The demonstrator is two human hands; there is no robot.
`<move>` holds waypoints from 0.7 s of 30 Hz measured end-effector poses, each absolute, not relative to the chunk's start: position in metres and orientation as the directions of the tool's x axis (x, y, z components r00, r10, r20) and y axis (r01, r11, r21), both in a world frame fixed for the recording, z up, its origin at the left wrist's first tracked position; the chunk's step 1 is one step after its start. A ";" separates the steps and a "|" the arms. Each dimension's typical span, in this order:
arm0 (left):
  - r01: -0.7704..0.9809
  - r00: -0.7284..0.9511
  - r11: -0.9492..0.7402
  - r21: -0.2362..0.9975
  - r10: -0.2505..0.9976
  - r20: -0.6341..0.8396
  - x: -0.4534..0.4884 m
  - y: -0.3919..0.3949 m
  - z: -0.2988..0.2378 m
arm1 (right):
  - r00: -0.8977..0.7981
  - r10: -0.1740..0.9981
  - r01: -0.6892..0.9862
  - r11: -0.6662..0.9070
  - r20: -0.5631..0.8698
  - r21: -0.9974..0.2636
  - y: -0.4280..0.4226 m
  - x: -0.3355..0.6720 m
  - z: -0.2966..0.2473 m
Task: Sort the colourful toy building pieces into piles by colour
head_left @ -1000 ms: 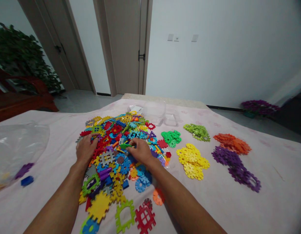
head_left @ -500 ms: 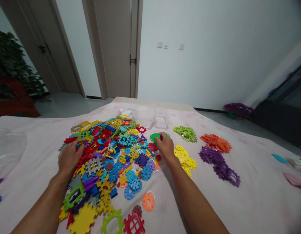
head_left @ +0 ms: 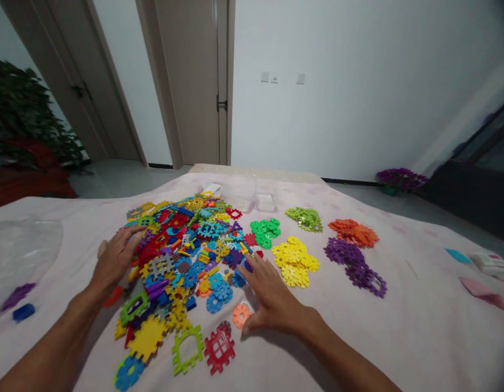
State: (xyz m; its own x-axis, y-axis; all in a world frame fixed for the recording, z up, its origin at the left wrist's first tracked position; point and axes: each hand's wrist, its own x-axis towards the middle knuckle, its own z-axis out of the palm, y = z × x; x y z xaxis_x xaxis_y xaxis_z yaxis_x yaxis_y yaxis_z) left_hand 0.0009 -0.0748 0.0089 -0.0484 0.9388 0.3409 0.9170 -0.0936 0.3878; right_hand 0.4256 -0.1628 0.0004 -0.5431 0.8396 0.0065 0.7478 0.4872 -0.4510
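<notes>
A big mixed pile of coloured plastic building pieces [head_left: 182, 256] lies on a pink sheet [head_left: 399, 337]. My left hand [head_left: 115, 258] rests flat, fingers spread, on the pile's left edge. My right hand [head_left: 270, 294] lies open and palm down at the pile's right edge, its fingertips beside blue pieces and its thumb near an orange round piece [head_left: 240, 314]. Sorted heaps sit to the right: dark green [head_left: 265, 231], yellow [head_left: 295, 260], light green [head_left: 306, 218], orange [head_left: 354, 232] and purple [head_left: 354, 260].
Clear plastic containers [head_left: 252, 195] stand behind the pile. A clear plastic bag [head_left: 19, 256] lies at the left, with a purple and a blue piece [head_left: 23, 312] near it. Small objects [head_left: 486, 264] lie at the right edge. Doors, a white wall and plants stand beyond the bed.
My right hand left the pile, reached to the dark green heap, then came back toward me and now lies open at the pile's right edge. The left hand stayed on the pile.
</notes>
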 end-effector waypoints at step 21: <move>0.880 0.417 -0.470 0.073 0.836 0.357 0.058 -0.127 -0.019 | -0.386 0.854 0.431 0.501 0.348 -0.750 -0.114 0.289 -0.036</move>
